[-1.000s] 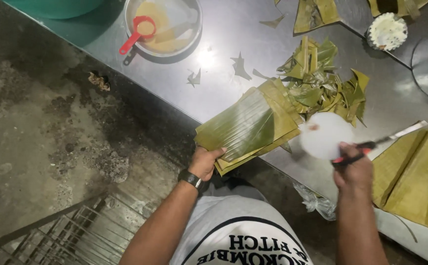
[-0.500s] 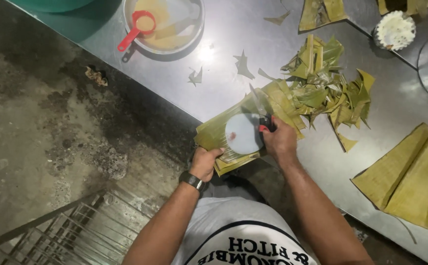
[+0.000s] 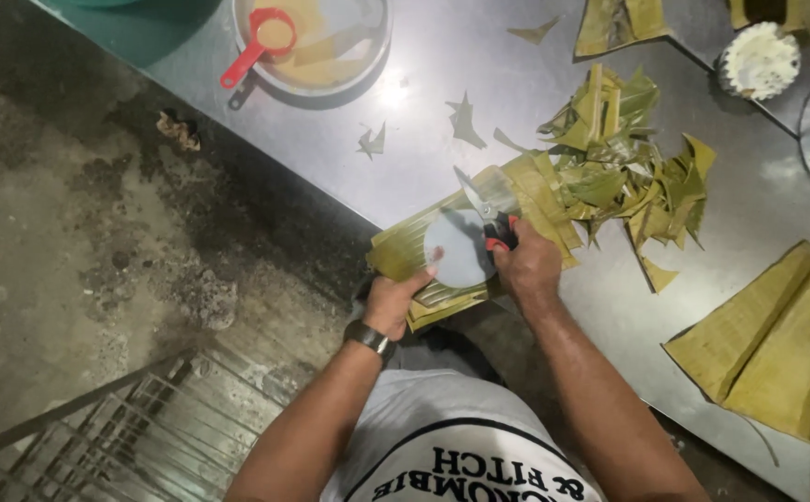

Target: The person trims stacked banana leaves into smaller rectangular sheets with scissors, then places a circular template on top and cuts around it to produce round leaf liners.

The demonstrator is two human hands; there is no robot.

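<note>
Head view: scissors [image 3: 481, 206] in right-hand [image 3: 527, 268] grip

A steel tabletop [image 3: 479, 65] with a bright glare of overhead light [image 3: 391, 90] runs across a stained, cracked concrete floor [image 3: 61, 242], where a metal grate [image 3: 135, 428], perhaps a drain cover, lies at the lower left.
</note>
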